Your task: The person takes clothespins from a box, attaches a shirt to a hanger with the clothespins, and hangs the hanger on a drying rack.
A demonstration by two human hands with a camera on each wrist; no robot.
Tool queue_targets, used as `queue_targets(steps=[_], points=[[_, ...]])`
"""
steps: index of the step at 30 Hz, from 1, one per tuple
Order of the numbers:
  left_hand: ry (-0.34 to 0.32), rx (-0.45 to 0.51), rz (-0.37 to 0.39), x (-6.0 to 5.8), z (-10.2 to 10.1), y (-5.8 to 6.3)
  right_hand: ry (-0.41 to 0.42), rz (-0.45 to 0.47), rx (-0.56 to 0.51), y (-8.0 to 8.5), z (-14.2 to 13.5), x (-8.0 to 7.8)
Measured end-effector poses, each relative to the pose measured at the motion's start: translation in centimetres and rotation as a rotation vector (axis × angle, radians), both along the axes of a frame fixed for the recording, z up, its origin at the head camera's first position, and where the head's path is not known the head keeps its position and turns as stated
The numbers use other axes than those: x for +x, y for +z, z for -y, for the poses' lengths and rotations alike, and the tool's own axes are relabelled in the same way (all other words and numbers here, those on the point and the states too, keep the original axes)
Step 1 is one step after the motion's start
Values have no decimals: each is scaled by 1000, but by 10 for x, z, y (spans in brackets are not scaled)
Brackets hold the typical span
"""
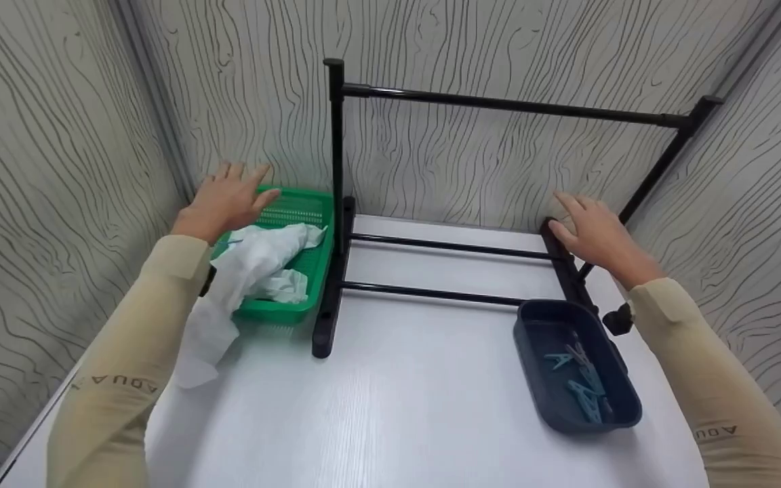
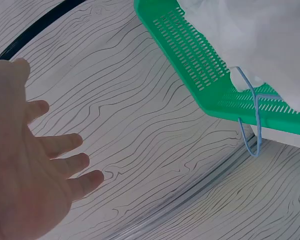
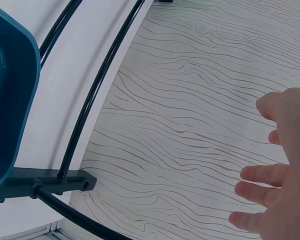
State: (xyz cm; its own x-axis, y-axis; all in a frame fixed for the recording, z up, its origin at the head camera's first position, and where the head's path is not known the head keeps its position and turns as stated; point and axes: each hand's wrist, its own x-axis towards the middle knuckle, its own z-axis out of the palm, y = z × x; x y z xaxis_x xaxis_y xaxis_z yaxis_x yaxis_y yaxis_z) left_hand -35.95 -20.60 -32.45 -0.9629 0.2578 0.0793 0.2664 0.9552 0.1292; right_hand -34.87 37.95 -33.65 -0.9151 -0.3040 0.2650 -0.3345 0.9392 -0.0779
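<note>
My left hand is held out above the back left of a green basket, its fingers spread and holding nothing. White cloth is bunched in the basket and hangs over its front left onto the table. In the left wrist view, a blue wire hook sticks out over the basket's rim. On the other side, my right hand is empty, fingers extended, close to the right foot of a black metal rack. A dark blue tub in front of it holds several blue clothespins.
The rack's top bar spans between two uprights at the back. Wood-grain patterned panels enclose the white table at the back and both sides. The basket stands left of the rack; the tub sits by its right foot.
</note>
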Motion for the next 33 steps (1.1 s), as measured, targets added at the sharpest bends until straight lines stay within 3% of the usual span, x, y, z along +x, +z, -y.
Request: queue_targets(steps=[11,17,23,33], points=[[54,143,-17,24,24,-21,17,16,-69,-12,-7,12],[101,225,0,45,37,-33,44,21,-119,-27,-13,22],[148,291,-51,69,39,-39,69,-7,-133,-43,-17,29],[196,332,-67,90,47,-54,51,55,-106,-70,-15,37]])
